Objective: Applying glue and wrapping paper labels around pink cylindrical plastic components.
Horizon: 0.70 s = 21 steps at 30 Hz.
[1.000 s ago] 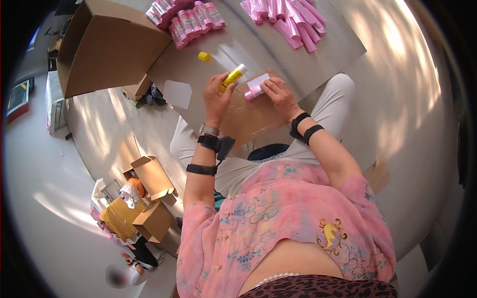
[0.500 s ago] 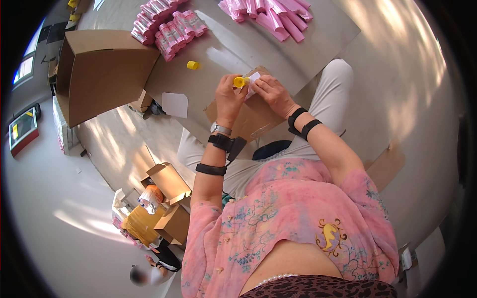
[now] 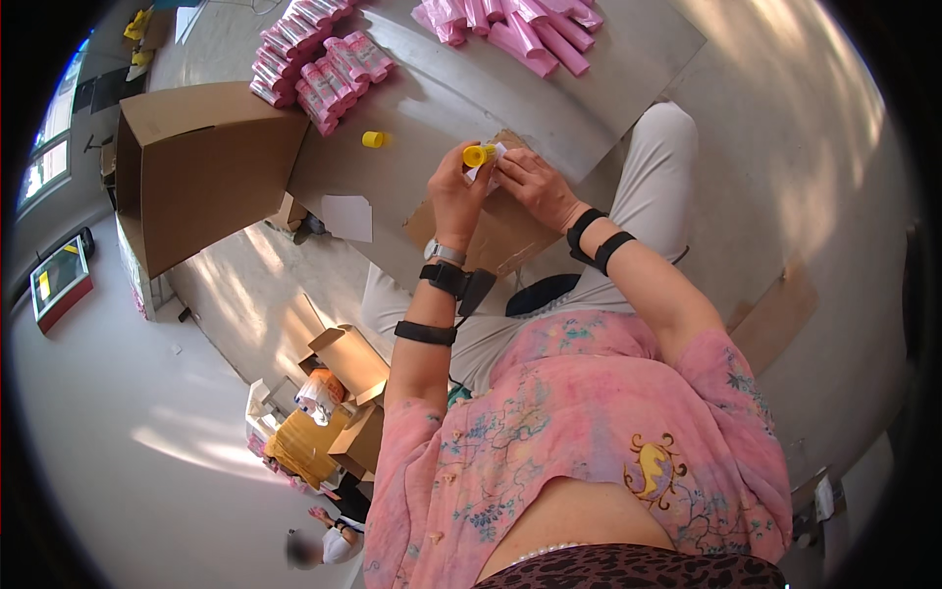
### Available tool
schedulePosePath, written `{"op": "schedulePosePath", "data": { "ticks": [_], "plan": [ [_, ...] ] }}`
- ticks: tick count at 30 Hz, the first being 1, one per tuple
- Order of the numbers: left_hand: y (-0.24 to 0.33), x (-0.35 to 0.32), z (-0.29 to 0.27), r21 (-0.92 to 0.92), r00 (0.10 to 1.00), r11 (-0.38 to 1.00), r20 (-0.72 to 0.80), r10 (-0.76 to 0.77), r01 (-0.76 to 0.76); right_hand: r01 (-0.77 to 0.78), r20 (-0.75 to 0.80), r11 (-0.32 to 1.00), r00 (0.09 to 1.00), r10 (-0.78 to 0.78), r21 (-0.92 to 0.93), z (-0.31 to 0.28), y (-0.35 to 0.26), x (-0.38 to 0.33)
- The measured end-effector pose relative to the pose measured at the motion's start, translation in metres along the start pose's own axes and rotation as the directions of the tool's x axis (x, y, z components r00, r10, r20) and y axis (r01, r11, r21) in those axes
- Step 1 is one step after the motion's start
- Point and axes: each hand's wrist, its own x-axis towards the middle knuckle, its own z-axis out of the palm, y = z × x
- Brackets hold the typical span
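My left hand [image 3: 455, 189] grips a yellow glue stick [image 3: 478, 154] upright, its round end facing the camera. My right hand [image 3: 530, 184] holds a small white and pink folded card [image 3: 493, 163] against the stick. Both hands hover over a brown cardboard sheet [image 3: 496, 240] lying on the grey table [image 3: 432, 108]. A loose yellow cap [image 3: 373, 139] lies on the table to the left. Dark bands sit on both wrists.
Rows of pink packets [image 3: 319, 64] and a heap of pink tubes [image 3: 520, 25] lie at the table's far side. A large open cardboard box [image 3: 201, 167] stands left. Smaller boxes [image 3: 343, 393] sit on the floor, where another person [image 3: 324, 545] is crouched.
The glue stick has turned from slanting to end-on toward the camera, and both hands have drawn together around it and the card. The view has shifted slightly.
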Motion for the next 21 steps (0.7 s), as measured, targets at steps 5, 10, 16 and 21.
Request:
{"op": "schedulePosePath", "data": {
  "ticks": [5, 10, 16, 21],
  "plan": [
    [0.002, 0.007, 0.006, 0.011, 0.998, 0.998, -0.009, 0.058, -0.058, 0.007, -0.006, 1.0, 1.0, -0.007, 0.021, -0.001, -0.002, 0.003],
    [0.011, 0.01, 0.006, 0.056, 0.997, 0.995, -0.001, 0.082, -0.082, 0.003, 0.006, 0.999, 1.0, -0.004, 0.033, 0.0, -0.001, 0.002],
    [0.002, 0.002, -0.008, 0.104, 0.997, 0.992, 0.022, 0.071, -0.073, 0.019, 0.031, 1.0, 0.999, -0.02, 0.015, -0.004, -0.003, 0.004],
    [-0.009, -0.01, -0.019, 0.118, 0.995, 0.989, -0.022, 0.097, -0.093, -0.001, 0.068, 1.0, 0.998, 0.002, -0.014, -0.007, -0.005, 0.005]
  ]
}}
